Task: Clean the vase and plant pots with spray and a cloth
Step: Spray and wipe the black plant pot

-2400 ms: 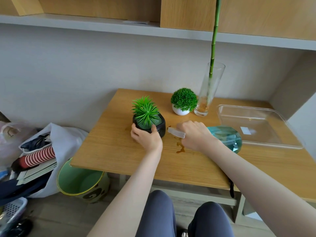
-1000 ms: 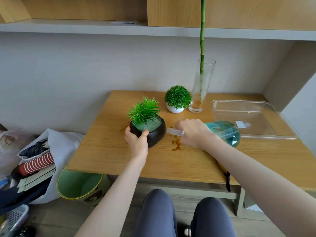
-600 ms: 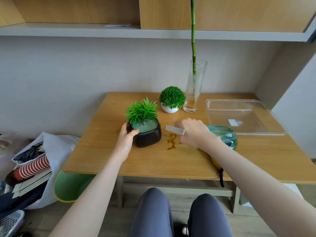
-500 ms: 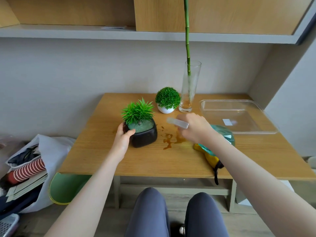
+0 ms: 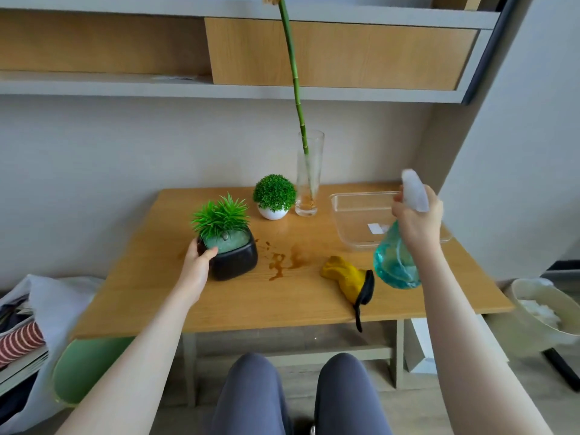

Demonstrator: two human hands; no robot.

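The left hand (image 5: 197, 267) is gripping the near left corner of the square black plant pot (image 5: 233, 259), its fingers (image 5: 207, 254) curling over the rim beside the spiky green plant, while the pot is sitting on the light wooden bench (image 5: 282, 299). The right hand (image 5: 419, 219) is holding the teal translucent spray bottle (image 5: 396, 262) up above the bench's right side, fingers clamped round its neck under the white spray head, which is blurred. Between the two hands, brown wet spots (image 5: 282, 260) are lying on the wood, and the crumpled yellow cloth with a black edge (image 5: 348, 279) is resting near the front edge, its black strap hanging over it. Two plant pots are standing on the bench: the black one and a small round white pot with a ball-shaped green plant (image 5: 273, 197) farther back. Just beside that, one tall clear glass vase (image 5: 309, 177) is holding a single green bamboo stalk. One clear plastic tray (image 5: 354, 215) is occupying the back right corner. Open wood is showing along the left edge and the front.
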